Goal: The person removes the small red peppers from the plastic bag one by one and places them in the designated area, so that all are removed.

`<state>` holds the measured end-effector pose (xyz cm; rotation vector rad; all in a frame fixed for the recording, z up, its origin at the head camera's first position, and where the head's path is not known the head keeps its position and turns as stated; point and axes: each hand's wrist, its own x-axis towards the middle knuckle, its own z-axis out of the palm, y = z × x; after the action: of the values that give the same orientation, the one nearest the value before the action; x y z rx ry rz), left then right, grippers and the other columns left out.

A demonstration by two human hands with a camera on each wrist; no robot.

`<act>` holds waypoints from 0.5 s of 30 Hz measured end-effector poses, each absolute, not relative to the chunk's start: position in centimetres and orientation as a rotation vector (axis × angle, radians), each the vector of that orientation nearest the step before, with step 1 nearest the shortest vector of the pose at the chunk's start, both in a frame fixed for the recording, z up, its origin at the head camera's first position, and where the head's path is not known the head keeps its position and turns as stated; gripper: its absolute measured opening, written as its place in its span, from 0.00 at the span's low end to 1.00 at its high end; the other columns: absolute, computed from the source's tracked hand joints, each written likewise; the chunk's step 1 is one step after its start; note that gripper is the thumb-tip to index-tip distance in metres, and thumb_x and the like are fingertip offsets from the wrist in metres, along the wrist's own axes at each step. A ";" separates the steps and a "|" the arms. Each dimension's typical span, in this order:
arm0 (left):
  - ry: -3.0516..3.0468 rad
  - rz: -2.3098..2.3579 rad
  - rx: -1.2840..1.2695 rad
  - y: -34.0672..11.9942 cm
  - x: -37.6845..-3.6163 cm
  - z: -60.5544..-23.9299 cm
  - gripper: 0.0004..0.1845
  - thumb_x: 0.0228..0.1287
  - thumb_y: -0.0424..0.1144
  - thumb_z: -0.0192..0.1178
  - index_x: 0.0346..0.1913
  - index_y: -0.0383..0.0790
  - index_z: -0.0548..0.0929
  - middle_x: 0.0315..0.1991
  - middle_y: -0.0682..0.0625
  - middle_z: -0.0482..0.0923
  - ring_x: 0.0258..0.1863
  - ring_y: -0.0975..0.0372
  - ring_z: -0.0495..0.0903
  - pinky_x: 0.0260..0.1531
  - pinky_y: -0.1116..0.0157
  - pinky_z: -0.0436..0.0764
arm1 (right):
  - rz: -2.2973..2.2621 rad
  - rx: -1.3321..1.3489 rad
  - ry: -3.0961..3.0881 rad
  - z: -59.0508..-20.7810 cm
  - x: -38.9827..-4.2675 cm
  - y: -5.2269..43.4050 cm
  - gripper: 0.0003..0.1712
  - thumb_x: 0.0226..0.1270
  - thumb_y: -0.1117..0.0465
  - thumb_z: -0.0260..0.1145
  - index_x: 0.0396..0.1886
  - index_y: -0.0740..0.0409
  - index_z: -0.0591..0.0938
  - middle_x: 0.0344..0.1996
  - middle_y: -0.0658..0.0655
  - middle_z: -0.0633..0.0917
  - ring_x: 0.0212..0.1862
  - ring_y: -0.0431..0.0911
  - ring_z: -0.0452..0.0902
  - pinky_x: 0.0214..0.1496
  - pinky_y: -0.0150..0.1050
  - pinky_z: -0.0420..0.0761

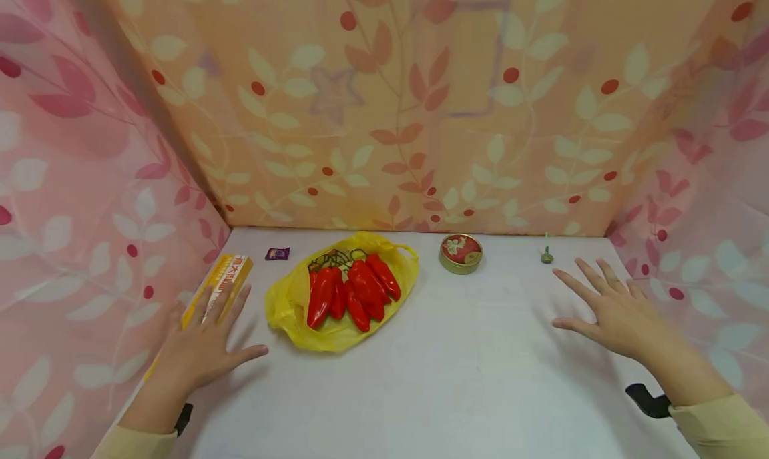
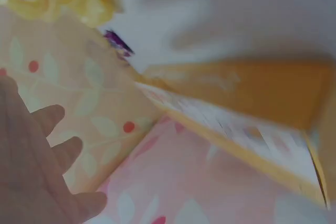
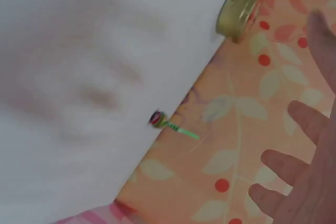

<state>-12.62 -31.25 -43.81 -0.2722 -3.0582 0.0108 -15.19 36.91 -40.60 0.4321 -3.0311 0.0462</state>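
Note:
My left hand [image 1: 195, 349] is spread over the left side of the table with nothing in it. It overlaps a long yellow-orange box [image 1: 237, 267], whose open-looking end shows in the left wrist view. My right hand [image 1: 621, 312] is also spread, fingers apart, above the right side. Just beyond its fingertips stands a small lollipop [image 1: 547, 255] with a green stick. Left of centre, a yellow plastic bag [image 1: 282, 305] lies opened out with several red peppers [image 1: 364, 289] on it. A round red-and-gold tin [image 1: 460, 253] sits at the back, between bag and lollipop.
A small purple wrapped candy [image 1: 278, 253] lies at the back left, between box and bag. The white table [image 1: 456, 379] is bounded by a flowered back wall [image 1: 396, 112] and pink flowered side walls [image 1: 66, 212].

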 end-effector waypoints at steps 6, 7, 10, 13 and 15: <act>-3.132 -0.376 -0.240 -30.1 -14.4 -43.3 0.60 0.61 0.76 0.52 0.81 0.55 0.29 0.82 0.38 0.40 0.78 0.36 0.41 0.64 0.23 0.36 | 0.138 0.522 -2.933 -40.0 -16.9 33.8 0.45 0.63 0.31 0.66 0.75 0.46 0.68 0.74 0.66 0.67 0.71 0.69 0.63 0.54 0.72 0.74; -3.141 -0.437 -0.239 -29.9 -14.8 -43.4 0.59 0.62 0.75 0.52 0.81 0.55 0.29 0.82 0.38 0.41 0.78 0.35 0.43 0.63 0.23 0.38 | 0.161 0.522 -2.918 -40.0 -17.0 33.4 0.44 0.63 0.32 0.67 0.74 0.47 0.69 0.73 0.66 0.68 0.70 0.69 0.65 0.51 0.71 0.76; -3.151 -0.583 -0.235 -29.4 -15.8 -43.6 0.55 0.66 0.72 0.51 0.81 0.55 0.31 0.81 0.37 0.45 0.75 0.32 0.50 0.64 0.23 0.46 | 0.222 0.518 -2.887 -40.1 -17.4 32.0 0.42 0.64 0.35 0.68 0.72 0.49 0.72 0.70 0.66 0.72 0.68 0.67 0.68 0.50 0.70 0.77; -3.147 -0.686 -0.234 -29.1 -16.6 -43.8 0.51 0.70 0.69 0.48 0.82 0.53 0.33 0.77 0.33 0.57 0.71 0.32 0.61 0.62 0.27 0.59 | 0.292 0.527 -2.861 -40.4 -17.8 30.5 0.40 0.64 0.36 0.69 0.71 0.50 0.73 0.69 0.66 0.73 0.68 0.66 0.69 0.53 0.70 0.76; -3.131 -0.759 -0.215 -29.1 -16.9 -43.8 0.49 0.73 0.67 0.47 0.82 0.52 0.35 0.73 0.32 0.65 0.67 0.33 0.67 0.57 0.31 0.70 | 0.341 0.538 -2.851 -40.7 -18.3 29.4 0.40 0.64 0.36 0.69 0.71 0.50 0.74 0.69 0.65 0.73 0.69 0.65 0.68 0.55 0.70 0.75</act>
<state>-16.85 -29.11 -43.84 -0.2145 -3.1311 -0.7586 -18.30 29.39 -40.72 0.5380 -2.8510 0.3409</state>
